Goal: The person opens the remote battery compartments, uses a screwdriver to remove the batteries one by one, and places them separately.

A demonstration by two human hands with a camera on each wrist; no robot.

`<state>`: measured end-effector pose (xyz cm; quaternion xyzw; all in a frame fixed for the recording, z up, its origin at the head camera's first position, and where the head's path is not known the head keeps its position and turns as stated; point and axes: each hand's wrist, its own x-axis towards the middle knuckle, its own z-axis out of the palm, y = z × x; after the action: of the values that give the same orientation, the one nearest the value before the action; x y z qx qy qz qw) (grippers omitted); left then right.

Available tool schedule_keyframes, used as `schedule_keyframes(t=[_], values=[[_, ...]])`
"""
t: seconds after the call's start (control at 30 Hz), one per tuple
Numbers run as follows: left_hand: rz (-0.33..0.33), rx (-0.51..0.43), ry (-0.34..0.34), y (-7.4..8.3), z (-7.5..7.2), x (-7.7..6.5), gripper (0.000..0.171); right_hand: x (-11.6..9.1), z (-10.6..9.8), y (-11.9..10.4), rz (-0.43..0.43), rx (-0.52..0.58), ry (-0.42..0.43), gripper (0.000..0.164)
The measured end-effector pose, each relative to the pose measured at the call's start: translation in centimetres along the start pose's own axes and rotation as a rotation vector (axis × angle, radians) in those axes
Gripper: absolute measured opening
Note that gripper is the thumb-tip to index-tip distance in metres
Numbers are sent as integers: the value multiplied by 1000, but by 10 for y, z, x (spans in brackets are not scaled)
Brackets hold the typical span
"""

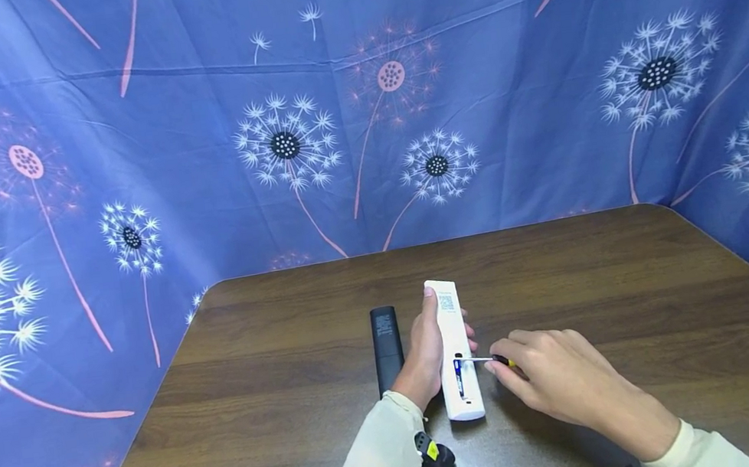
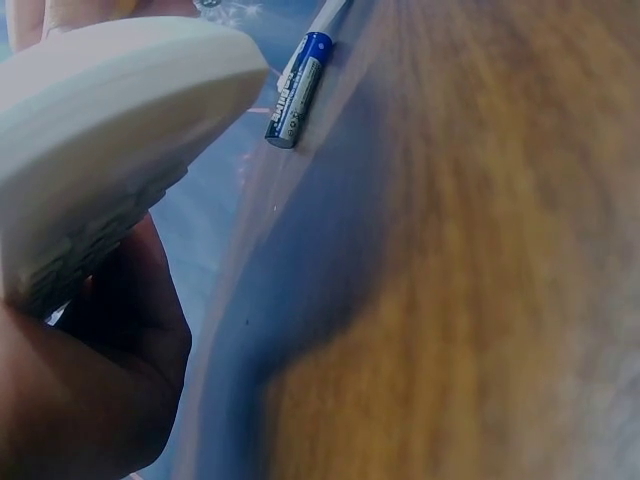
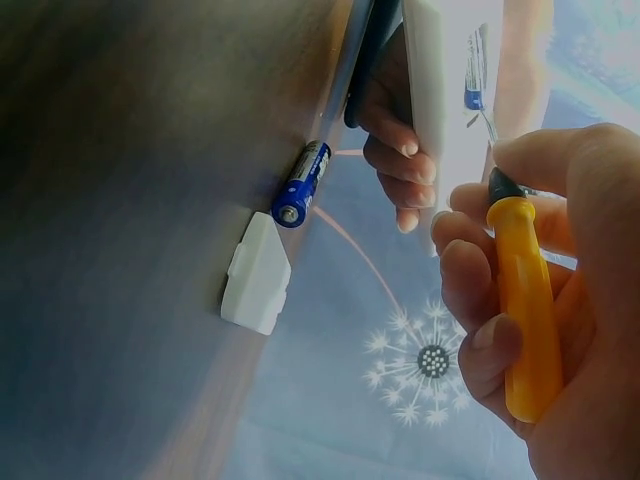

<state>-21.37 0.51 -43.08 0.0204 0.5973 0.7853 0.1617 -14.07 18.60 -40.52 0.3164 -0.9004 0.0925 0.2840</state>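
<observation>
Sleeves (image 1: 373,461) foremost; remote (image 1: 451,329), screwdriver (image 3: 530,310) well inside the table's (image 1: 276,345) side edges.

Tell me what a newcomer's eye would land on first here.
Probably the blue cloth with its big dandelions, filling the head view behind the table. Next, the white remote in the left hand, back up with a battery showing, and the yellow-handled screwdriver the right hand holds to it. In the right wrist view, a loose battery lies by a white cover.
</observation>
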Motion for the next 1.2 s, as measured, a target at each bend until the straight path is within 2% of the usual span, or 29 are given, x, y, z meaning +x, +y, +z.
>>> schedule_keyframes(t=[0.9,1.2], values=[[-1,-21,-13,4,1,-1,88,1,0,0,-7,13,15,5],[12,-37,7,3,1,-1,86,0,0,-1,13,20,0,6]])
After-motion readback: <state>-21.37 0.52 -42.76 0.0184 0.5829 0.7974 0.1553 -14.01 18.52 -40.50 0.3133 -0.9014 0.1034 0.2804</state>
